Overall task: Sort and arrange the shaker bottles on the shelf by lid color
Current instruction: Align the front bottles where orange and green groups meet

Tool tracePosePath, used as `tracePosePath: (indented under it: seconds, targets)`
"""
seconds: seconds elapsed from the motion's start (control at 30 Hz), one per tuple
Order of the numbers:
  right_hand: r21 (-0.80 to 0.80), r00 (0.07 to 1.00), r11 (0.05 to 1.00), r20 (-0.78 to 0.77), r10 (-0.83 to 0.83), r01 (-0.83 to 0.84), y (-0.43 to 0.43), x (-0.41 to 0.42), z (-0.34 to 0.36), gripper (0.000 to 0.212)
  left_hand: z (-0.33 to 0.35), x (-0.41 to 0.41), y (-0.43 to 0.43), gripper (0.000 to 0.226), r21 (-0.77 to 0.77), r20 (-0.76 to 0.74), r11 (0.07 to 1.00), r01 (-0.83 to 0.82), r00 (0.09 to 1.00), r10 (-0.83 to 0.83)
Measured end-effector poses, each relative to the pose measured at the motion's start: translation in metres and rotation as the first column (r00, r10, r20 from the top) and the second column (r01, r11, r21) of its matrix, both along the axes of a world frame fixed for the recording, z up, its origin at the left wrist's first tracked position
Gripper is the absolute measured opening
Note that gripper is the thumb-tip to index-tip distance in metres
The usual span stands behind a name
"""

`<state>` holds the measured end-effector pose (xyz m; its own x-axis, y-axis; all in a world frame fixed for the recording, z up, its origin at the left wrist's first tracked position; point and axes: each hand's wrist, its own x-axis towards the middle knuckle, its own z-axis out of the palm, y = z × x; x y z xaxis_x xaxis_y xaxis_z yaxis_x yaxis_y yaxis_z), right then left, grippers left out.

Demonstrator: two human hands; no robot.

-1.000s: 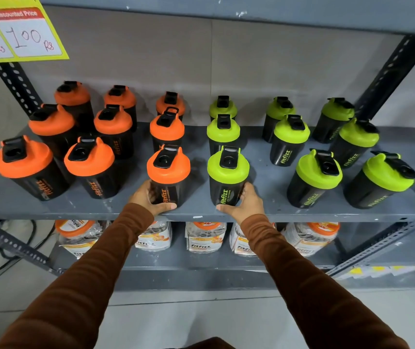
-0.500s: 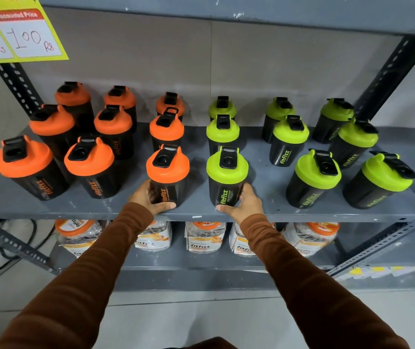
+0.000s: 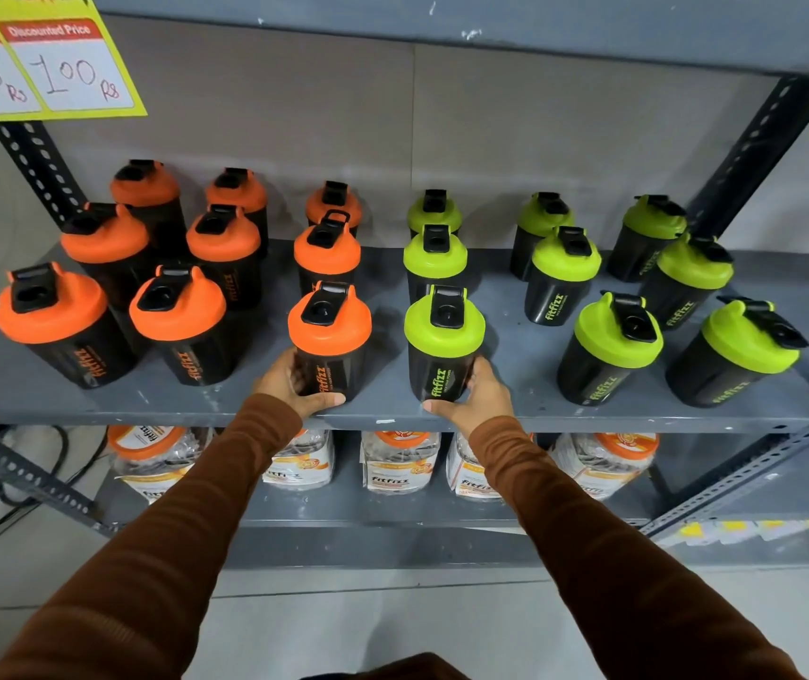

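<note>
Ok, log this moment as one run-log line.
left hand: gripping front orange-lid bottle | right hand: gripping front green-lid bottle | both bottles upright on shelf | lids: orange left, green right

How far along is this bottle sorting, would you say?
Nearly done, it seems. Nine orange-lidded bottles stand together on the left of the shelf, nine green-lidded ones on the right, none mixed. The left hand holds the front orange bottle, the right hand the front green bottle, both standing on the shelf. Only straightening the uneven right-hand rows seems left.
</note>
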<state>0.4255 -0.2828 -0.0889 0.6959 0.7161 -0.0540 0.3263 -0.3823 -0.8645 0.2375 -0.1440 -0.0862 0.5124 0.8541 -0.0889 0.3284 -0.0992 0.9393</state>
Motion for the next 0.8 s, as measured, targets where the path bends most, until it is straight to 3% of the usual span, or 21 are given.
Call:
tracePosePath:
  seconds: [0.1,0.17,0.27,0.33,0.43,0.53,0.63,0.7,0.8]
  targets:
    - [0.066,1.000,0.998,-0.004,-0.007,0.008,-0.003,-0.002,-0.002,0.089,-0.001,-0.001,0.000,0.072,0.005,-0.014,1.000,-0.001,1.000,0.001]
    - [0.147,0.995,0.985,0.022,-0.096,0.092,-0.010,-0.011,-0.003,0.094,-0.001,-0.001,0.000,0.077,0.014,-0.016,1.000,-0.005,1.000,0.005]
    - [0.327,0.915,0.923,0.274,-0.298,0.202,-0.021,-0.037,-0.007,0.070,-0.002,-0.003,0.005,0.089,0.072,-0.007,0.997,0.003,1.000,-0.003]
    - [0.469,0.837,0.879,0.447,-0.316,0.082,-0.020,-0.058,-0.005,0.046,-0.003,-0.005,0.004,0.085,0.071,0.088,0.997,-0.021,0.996,0.015]
    - [0.510,0.834,0.837,0.536,-0.128,-0.199,0.000,-0.090,0.004,0.021,-0.006,-0.013,-0.004,0.064,0.081,0.269,0.992,-0.097,0.960,0.072]
    - [0.506,0.852,0.786,0.521,0.048,-0.354,0.035,-0.127,0.017,0.008,-0.018,-0.041,-0.004,0.044,0.160,0.336,0.962,-0.219,0.929,0.156]
    - [0.482,0.886,0.799,0.444,0.133,-0.361,0.070,-0.160,0.020,0.010,-0.028,-0.083,0.013,0.029,0.233,0.341,0.896,-0.378,0.894,0.289]
    - [0.435,0.924,0.842,0.341,0.175,-0.320,0.091,-0.178,0.017,0.026,-0.029,-0.111,0.030,0.020,0.251,0.341,0.846,-0.470,0.861,0.377]
    - [0.344,0.973,0.910,0.118,0.200,-0.229,0.114,-0.195,0.008,0.067,-0.021,-0.145,0.054,0.020,0.303,0.384,0.754,-0.583,0.799,0.463]
